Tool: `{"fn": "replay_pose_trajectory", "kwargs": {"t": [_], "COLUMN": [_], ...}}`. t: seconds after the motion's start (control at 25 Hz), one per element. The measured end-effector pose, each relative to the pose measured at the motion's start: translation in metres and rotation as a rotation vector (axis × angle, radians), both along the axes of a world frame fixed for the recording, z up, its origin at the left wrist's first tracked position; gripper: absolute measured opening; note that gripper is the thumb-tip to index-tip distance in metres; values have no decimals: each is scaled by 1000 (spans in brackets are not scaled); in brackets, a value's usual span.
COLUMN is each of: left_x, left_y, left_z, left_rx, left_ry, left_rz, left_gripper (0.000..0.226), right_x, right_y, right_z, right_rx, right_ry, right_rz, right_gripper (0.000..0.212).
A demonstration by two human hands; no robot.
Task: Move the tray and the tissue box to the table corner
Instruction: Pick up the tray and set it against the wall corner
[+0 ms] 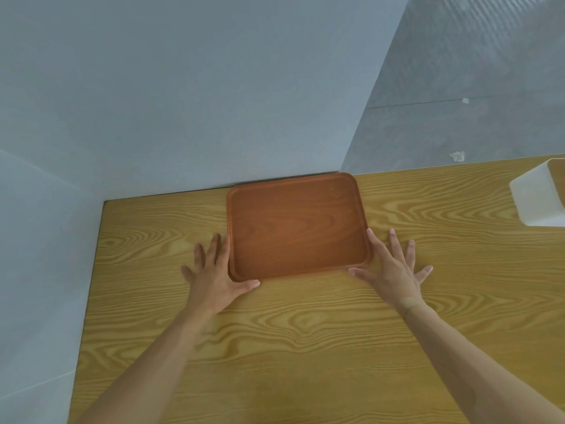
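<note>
The tray (298, 226) is being flanked by open left hand (214, 272) and right hand (394, 267), flat on the desk (305, 347); tissue box (538, 197) far right.

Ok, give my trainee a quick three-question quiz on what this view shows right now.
1. True or false: the brown tray carries a load.
2. Which hands are flat on the wooden table beside the tray's near corners? A) left hand only B) right hand only C) both
3. Fill in: the white tissue box sits at the view's far ____ edge, apart from the tray.

Key: 1 false, the tray is bare. 2 C, both hands lie open, fingers spread, gripping nothing. 3 right.
</note>
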State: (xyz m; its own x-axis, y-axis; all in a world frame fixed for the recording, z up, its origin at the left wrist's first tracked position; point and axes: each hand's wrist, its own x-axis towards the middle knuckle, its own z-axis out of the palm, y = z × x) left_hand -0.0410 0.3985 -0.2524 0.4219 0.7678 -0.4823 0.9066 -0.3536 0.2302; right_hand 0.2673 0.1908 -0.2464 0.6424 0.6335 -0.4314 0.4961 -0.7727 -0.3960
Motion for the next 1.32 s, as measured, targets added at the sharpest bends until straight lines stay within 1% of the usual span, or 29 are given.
{"fn": "replay_pose_trajectory", "kwargs": {"t": [0.4,0.56,0.68,0.8,0.92,1.0,1.12,1.2,1.32], "left_x": [4,7,12,18,21,23,35,51,82], "left_y": [11,10,7,10,11,9,-5,-25,-76], "left_z": [0,6,12,25,46,60,83,99,127], "left_rx": [-24,1,-69,-139,-109,-81,-195,-244,-201], "left_ry": [-8,-2,9,3,-73,-146,-276,-276,-230], "left_rz": [-10,-11,34,94,129,95,7,-143,-381], "left_gripper": [133,132,130,120,101,91,78,69,64], "right_x": [2,-1,-3,-5,-13,-16,-14,-9,-6], "right_y": [6,7,10,10,3,-9,-41,-72,-139], "right_z": [-5,0,7,20,40,55,81,100,128], "right_rx": [15,-24,-65,-73,-54,-30,-47,-48,-20], "right_ry": [-20,-41,-57,-40,-79,-124,-153,-169,-209], "right_rz": [-23,-10,38,72,109,157,249,287,285], "right_gripper": [95,96,96,89,73,62,50,47,45]}}
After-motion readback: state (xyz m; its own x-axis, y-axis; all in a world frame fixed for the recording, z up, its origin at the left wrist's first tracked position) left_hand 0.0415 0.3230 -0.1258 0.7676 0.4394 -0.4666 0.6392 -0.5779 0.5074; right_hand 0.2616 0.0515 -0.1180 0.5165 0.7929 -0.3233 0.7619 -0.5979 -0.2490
